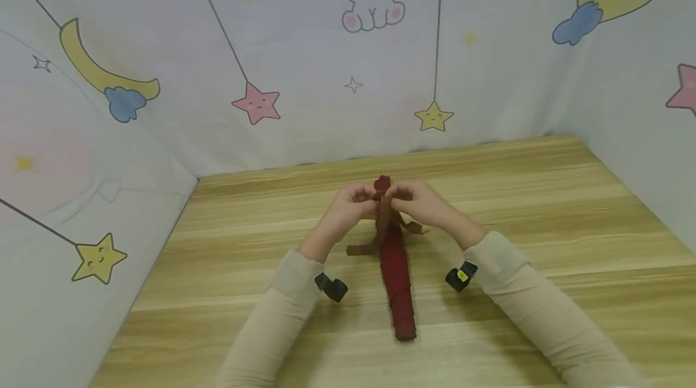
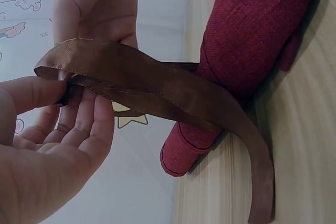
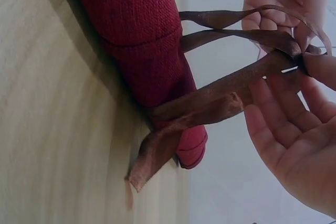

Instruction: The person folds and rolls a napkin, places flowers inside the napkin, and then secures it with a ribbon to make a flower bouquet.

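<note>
A dark red rolled cloth bundle (image 1: 397, 273) lies lengthwise on the table, narrow at both ends. Around its far part runs a brown ribbon (image 2: 173, 85), raised in loops above the cloth, its loose tails hanging to either side. My left hand (image 1: 350, 206) pinches the ribbon between thumb and fingers, as the left wrist view shows closely. Facing it, my right hand (image 1: 426, 202) pinches the ribbon too, with the thumb on a dark gathered spot in the right wrist view. Both hands meet just above the roll, fingertips close together.
The wood-grain table (image 1: 244, 243) extends around the roll. A white cloth backdrop (image 1: 310, 74) printed with stars, moons and a rabbit encloses its back and sides. Black wrist cameras (image 1: 333, 286) sit at both cuffs, close above the tabletop.
</note>
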### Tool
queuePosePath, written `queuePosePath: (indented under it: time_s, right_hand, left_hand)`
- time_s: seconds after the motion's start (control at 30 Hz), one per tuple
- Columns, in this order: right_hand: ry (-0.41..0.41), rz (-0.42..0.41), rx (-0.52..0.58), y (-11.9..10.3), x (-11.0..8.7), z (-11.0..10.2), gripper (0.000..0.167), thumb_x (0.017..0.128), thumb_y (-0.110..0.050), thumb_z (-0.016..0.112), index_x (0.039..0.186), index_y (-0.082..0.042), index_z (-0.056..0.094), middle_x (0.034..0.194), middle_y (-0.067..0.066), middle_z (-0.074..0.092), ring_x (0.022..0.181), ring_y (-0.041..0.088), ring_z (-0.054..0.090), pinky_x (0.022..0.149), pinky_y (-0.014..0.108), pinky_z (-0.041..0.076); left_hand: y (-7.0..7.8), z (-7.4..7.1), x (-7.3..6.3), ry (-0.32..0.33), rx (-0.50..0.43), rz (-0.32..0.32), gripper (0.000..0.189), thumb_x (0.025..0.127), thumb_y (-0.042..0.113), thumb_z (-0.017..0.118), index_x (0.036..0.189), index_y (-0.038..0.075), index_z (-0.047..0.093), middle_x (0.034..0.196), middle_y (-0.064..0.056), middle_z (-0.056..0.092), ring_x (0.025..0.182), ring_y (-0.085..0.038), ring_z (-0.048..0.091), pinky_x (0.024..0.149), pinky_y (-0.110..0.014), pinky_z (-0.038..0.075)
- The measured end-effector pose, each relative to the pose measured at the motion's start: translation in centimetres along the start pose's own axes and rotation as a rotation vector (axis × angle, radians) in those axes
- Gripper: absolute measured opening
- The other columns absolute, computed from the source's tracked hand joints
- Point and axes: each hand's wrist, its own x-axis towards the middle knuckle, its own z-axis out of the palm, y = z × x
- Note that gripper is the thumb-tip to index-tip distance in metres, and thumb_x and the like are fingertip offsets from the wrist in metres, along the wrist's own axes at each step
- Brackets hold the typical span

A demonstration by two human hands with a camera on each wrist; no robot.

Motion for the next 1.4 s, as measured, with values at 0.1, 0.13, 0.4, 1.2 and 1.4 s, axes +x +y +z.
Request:
queuePosePath:
  time_s: [0.1,0.13,0.4,1.2,1.4]
  right_hand:
    - [-0.010,0.026,0.046,0.1,0.0,0.1,0.023,0.097,-0.011,0.049,0.111,0.001,0.063,0.115,0.017,0.064,0.109,0.030,0.059,0.091,0.045,0.046]
    - [-0.012,0.038,0.061,0.1,0.0,0.2,0.023,0.098,-0.011,0.049,0.112,0.001,0.063,0.116,0.017,0.064,0.106,0.028,0.060,0.089,0.044,0.047]
    - [-0.002,0.124,0.165,0.6,0.4,0.7,0.028,0.099,-0.011,0.047,0.119,0.006,0.056,0.110,0.020,0.065,0.096,0.023,0.063,0.090,0.049,0.048]
    - [0.141,0.140,0.210,1.1,0.6,1.3,0.019,0.093,-0.003,0.050,0.110,0.002,0.057,0.086,0.009,0.065,0.074,0.014,0.059,0.076,0.043,0.053]
    - [0.167,0.102,0.194,1.1,0.6,1.5,0.020,0.092,-0.001,0.051,0.107,0.003,0.063,0.100,0.015,0.067,0.077,0.012,0.059,0.068,0.031,0.051]
  left_hand:
    - [-0.2,-0.1,0.0,-0.006,0.001,-0.001,0.026,0.093,-0.002,0.050,0.117,-0.005,0.059,0.110,-0.013,0.064,0.091,-0.015,0.064,0.087,-0.035,0.053]
    - [-0.2,-0.1,0.0,-0.007,-0.005,-0.001,0.027,0.093,-0.002,0.050,0.118,-0.005,0.058,0.111,-0.013,0.063,0.091,-0.015,0.063,0.087,-0.035,0.053]
    - [-0.7,-0.2,0.1,0.004,-0.068,0.007,0.010,0.090,-0.005,0.053,0.096,0.002,0.058,0.094,-0.002,0.060,0.084,-0.013,0.063,0.083,-0.034,0.054]
    - [-1.6,0.1,0.0,0.016,-0.070,0.020,0.018,0.088,-0.004,0.060,0.079,0.008,0.050,0.090,-0.001,0.056,0.080,-0.011,0.061,0.079,-0.033,0.054]
    - [-1.8,0.1,0.0,0.053,-0.035,0.022,0.018,0.088,-0.002,0.061,0.078,0.009,0.050,0.085,0.001,0.055,0.078,-0.011,0.058,0.079,-0.036,0.052]
